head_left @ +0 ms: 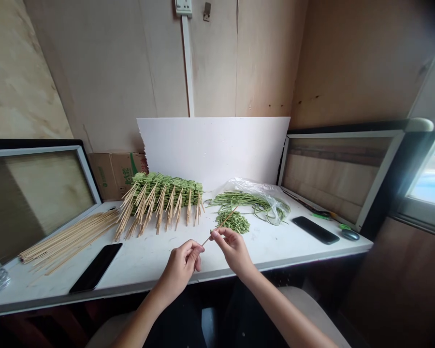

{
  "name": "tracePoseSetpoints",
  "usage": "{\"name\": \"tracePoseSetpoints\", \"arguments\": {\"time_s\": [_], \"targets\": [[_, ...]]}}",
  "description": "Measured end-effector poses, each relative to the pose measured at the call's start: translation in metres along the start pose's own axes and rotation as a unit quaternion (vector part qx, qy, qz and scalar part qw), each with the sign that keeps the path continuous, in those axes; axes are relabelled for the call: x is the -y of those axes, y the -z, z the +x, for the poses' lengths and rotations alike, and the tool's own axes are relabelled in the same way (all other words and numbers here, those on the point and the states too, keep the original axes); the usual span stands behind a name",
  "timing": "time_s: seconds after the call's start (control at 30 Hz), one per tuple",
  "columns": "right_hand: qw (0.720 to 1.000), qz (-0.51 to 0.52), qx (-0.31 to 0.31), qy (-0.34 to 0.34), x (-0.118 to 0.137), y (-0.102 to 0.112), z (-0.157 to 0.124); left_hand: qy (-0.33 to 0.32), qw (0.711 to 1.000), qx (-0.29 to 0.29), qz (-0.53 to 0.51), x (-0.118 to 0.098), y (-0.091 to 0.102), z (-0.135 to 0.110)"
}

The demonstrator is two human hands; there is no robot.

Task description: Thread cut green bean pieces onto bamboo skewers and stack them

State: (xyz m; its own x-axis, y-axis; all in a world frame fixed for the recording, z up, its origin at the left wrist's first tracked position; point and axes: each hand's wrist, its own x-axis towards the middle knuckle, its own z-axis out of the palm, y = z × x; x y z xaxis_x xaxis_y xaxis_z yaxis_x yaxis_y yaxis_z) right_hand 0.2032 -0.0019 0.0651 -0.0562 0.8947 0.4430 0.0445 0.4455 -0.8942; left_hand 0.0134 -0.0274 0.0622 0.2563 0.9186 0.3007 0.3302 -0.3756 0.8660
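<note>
Where hands (183, 261) (234, 249) pinch, the skewer (207, 240) (thin) is hidden.

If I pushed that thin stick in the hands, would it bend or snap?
The stick is probably stiff, since it looks straight. It seems light: the left hand holds its near end with just the fingers. Being so thin, it might snap if pushed sideways.

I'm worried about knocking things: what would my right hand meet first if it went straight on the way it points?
Your right hand would probably meet the bare stick ends of the stacked green skewers, ahead-left; depth is hard to judge.
</note>
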Motion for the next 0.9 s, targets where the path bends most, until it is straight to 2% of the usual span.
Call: {"name": "tracePoseSetpoints", "arguments": {"time_s": [0.23,0.5,0.7,0.77,0.9], "targets": [[0.999,-0.011,0.035,0.005,0.009,0.014,0.006,0.026,0.998,0.045,-0.018,-0.009,0.008,-0.002],[0.999,0.002,0.033,-0.017,0.011,0.021,0.011,0.058,0.992,0.084,-0.073,-0.011,0.006,-0.005],[0.996,0.053,0.061,-0.041,0.015,0.027,0.013,0.097,0.972,0.162,-0.139,-0.008,0.013,-0.004],[0.996,0.049,0.06,-0.042,0.015,0.028,0.014,0.096,0.973,0.156,-0.143,-0.008,0.012,-0.003],[0.999,0.026,0.031,-0.031,0.012,0.028,0.016,0.078,0.985,0.088,-0.127,-0.009,0.008,-0.001]]}}
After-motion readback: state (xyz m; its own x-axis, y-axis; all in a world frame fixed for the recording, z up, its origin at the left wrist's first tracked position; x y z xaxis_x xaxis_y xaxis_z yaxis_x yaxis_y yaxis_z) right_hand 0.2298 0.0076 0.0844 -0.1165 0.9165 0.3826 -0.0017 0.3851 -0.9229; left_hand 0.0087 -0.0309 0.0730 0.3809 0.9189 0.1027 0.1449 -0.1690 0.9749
